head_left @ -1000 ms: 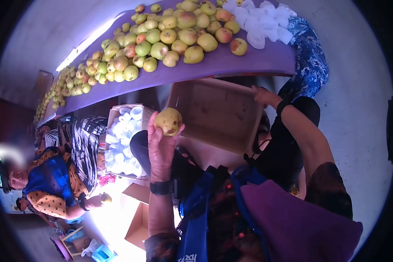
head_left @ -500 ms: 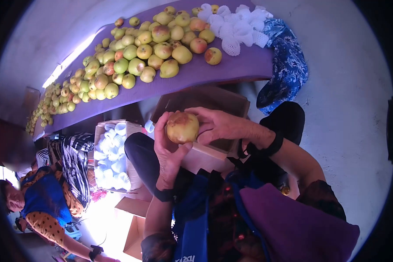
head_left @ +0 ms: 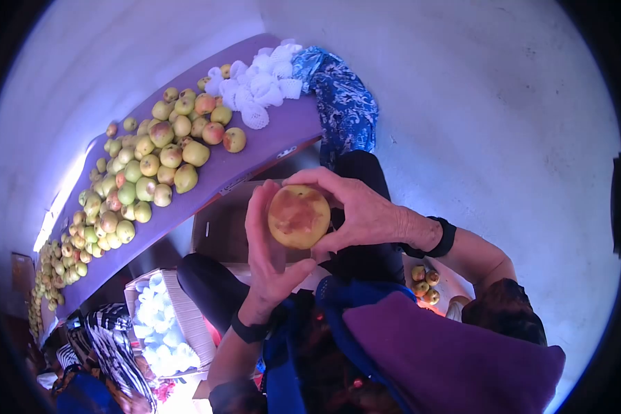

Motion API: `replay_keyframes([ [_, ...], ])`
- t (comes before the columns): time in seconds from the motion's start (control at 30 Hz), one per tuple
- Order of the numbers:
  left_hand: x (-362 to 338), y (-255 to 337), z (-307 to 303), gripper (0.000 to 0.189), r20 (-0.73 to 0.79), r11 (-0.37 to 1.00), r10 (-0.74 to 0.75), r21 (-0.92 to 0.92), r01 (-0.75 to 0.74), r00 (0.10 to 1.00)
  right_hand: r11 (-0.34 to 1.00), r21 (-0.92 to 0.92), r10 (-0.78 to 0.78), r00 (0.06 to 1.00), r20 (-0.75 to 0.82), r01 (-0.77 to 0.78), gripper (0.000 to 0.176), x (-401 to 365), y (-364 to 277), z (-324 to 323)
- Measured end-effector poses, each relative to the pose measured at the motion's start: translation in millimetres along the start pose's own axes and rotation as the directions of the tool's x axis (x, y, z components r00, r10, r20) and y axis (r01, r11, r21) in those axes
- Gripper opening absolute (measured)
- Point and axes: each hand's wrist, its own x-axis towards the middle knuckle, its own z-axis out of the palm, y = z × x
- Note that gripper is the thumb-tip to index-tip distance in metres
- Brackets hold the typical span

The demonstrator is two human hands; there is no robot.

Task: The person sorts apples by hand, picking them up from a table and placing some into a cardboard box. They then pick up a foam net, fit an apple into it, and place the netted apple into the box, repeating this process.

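A yellow apple (head_left: 299, 217) with a large brown-red blemish is held over my lap. My right hand (head_left: 366, 210) grips it, the index finger over its top and the thumb at its lower right. Along its left side, my left hand (head_left: 265, 252) cups the apple with fingers upright and the thumb angled out below. An open cardboard box (head_left: 221, 224) stands just behind the hands, partly hidden by them.
A purple-covered table (head_left: 255, 148) bears a big pile of apples (head_left: 145, 186) and white foam nets (head_left: 255, 83). Blue patterned cloth (head_left: 345, 103) drapes its end. A carton of foam nets (head_left: 162, 324) stands left; several apples (head_left: 426, 283) lie right. Another person (head_left: 83, 393) is lower left.
The view has swung right, so the table and the other person shift left and down. The apple has turned, its brown patch now facing me more, and the right hand now wraps its right side.
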Motion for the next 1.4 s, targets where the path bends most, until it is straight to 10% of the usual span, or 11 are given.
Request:
replay_keyframes([
  [0.07, 0.8, 10.3, 7.7, 0.092, 0.05, 0.917, -0.207, -0.339, 0.211, 0.977, 0.989, -0.134, -0.077, 0.994, -0.082, 0.066, 0.076, -10.4, -8.6, -4.4],
  [0.7, -18.2, 22.5, 10.3, 0.066, 0.038, 0.847, -0.452, -0.294, 0.443, 0.891, 0.975, -0.204, -0.112, 0.988, -0.106, 0.089, 0.077, -31.9, 13.4, 19.0],
  [1.1, -13.9, -2.5, 19.0, 0.055, 0.107, 0.865, -0.48, -0.103, 0.49, 0.87, 0.942, 0.283, 0.249, 0.939, -0.236, -0.179, 0.078, -85.9, 24.5, -32.5],
  [1.17, -13.6, -6.0, 9.9, 0.049, 0.093, 0.863, -0.5, -0.021, 0.504, 0.861, 0.74, 0.656, 0.319, 0.937, -0.145, -0.151, 0.077, -101.3, 49.2, -49.6],
  [1.4, -15.2, -3.2, -4.7, 0.032, 0.107, 0.828, -0.537, -0.126, 0.547, 0.837, 0.571, 0.818, 0.354, 0.92, -0.168, -0.071, 0.075, -141.9, 77.2, -70.5],
])
